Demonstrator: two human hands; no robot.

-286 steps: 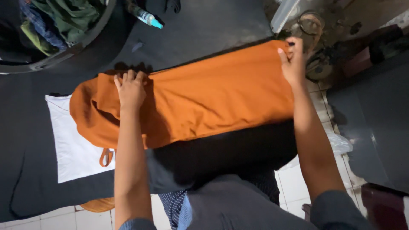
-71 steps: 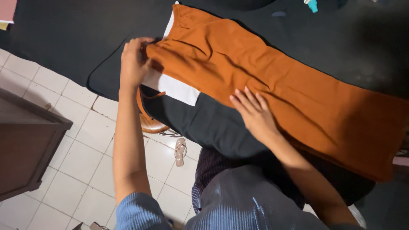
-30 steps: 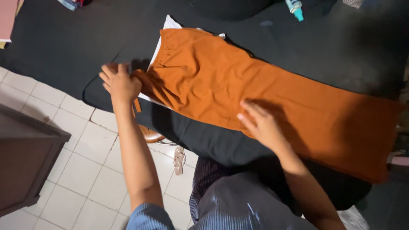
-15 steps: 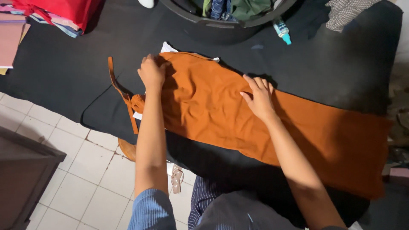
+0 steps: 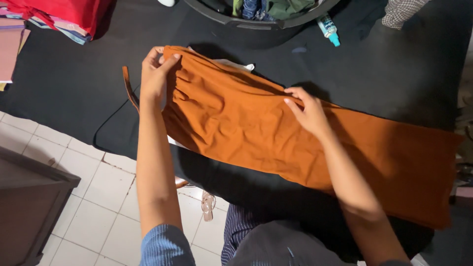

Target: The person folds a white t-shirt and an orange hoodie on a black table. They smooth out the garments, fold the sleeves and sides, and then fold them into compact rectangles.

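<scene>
Here, a pair of orange trousers (image 5: 256, 133) lay lengthwise across a counter (image 5: 74, 88) draped in black cloth, the waist end toward the person's left and the legs running off to the right, where the hem hung near the counter's far edge. The left hand (image 5: 155, 79) was at the waistband: its grip was clenched on the gathered orange fabric, thumb and fingers pinching the top edge, with the cloth puckering into small folds just below. The right hand (image 5: 308, 111) lay on the upper edge of the trousers around mid-length, fingers curled over the fabric; whether that grip was pinching the cloth or only pressing it flat could not be told. An orange strap (image 5: 129, 88), the same colour as the trousers, lay on the black cloth just beside the left hand. A white cloth (image 5: 236, 64) peeked out from under the waist end of the trousers, showing above the upper edge and again below the lower one.

At the far side of the counter stood a dark round basket (image 5: 256, 19) holding crumpled clothes, and just beside it lay a small teal-capped bottle (image 5: 327, 29). A pile of red fabric (image 5: 64, 12) sat at the left far corner, with pink folded cloth next to it. Below the counter the floor was of white tiles (image 5: 98, 197), a sandal (image 5: 208, 206) lay on them, and a dark wooden cabinet (image 5: 29, 197) stood at the lower left.
</scene>
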